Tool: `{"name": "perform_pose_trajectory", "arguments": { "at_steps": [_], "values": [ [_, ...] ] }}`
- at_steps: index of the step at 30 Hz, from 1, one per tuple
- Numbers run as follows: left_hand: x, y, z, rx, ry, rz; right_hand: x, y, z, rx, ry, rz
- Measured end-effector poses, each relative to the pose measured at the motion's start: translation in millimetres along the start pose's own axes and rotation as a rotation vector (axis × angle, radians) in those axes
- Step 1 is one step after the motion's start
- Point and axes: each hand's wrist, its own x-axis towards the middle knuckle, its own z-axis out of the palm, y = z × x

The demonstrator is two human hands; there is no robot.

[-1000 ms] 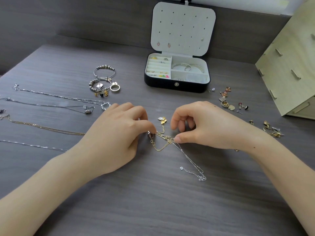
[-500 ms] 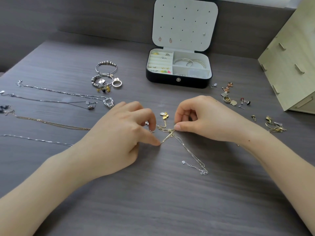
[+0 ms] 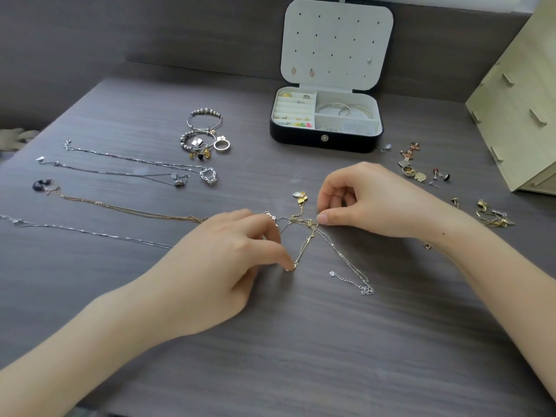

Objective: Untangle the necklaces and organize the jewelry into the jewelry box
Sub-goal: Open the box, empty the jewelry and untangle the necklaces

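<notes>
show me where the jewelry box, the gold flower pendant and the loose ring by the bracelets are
jewelry box (image 3: 296, 140): head view, black front wall left of the snap.
gold flower pendant (image 3: 301, 198): head view, on its gold petals.
loose ring (image 3: 223, 149): head view, near edge of the band.

My left hand (image 3: 228, 260) pinches a gold chain (image 3: 304, 248) low on the desk (image 3: 301, 341), while my right hand (image 3: 370, 203) pinches the tangled knot (image 3: 307, 222). The open jewelry box (image 3: 326, 136) sits behind; straightened necklaces (image 3: 126, 173) lie left.

Table (image 3: 301, 356) — matt grey woodgrain; tangled chains (image 3: 304, 233) — shiny gold, silver metal; jewelry box (image 3: 304, 139) glossy black.
</notes>
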Motion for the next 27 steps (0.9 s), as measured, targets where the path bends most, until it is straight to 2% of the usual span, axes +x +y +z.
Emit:
{"name": "perform_pose_trajectory", "arguments": {
  "at_steps": [5, 7, 10, 15, 19, 24, 27],
  "values": [
    [-4.6, 4.6, -0.9, -0.114, -0.047, -0.004, -1.4, -0.6, -2.6, 0.013, -0.022, -0.008],
    [-3.9, 8.2, -3.6, -0.248, -0.078, -0.044, -2.0, -1.2, -3.2, 0.017, -0.023, -0.009],
    [3.4, 8.9, -8.1, -0.359, -0.023, -0.084, -6.2, -1.5, -5.1, 0.027, 0.024, -0.014],
    [28.9, 2.6, -2.7, -0.134, 0.123, -0.117, -26.2, -7.0, -0.6, 0.015, 0.028, -0.024],
    [45.6, -2.1, 1.4, 0.043, 0.193, -0.013, -33.9, -7.2, 10.1, -0.005, 0.078, -0.002],
    [45.9, -8.7, 4.6, 0.135, 0.155, 0.133, -41.1, -7.3, 9.2, -0.009, 0.029, 0.042],
    [38.7, -10.3, 6.4, 0.128, 0.119, 0.16, -41.9, -7.2, 7.5, -0.014, 0.011, 0.056]
  ]
}}
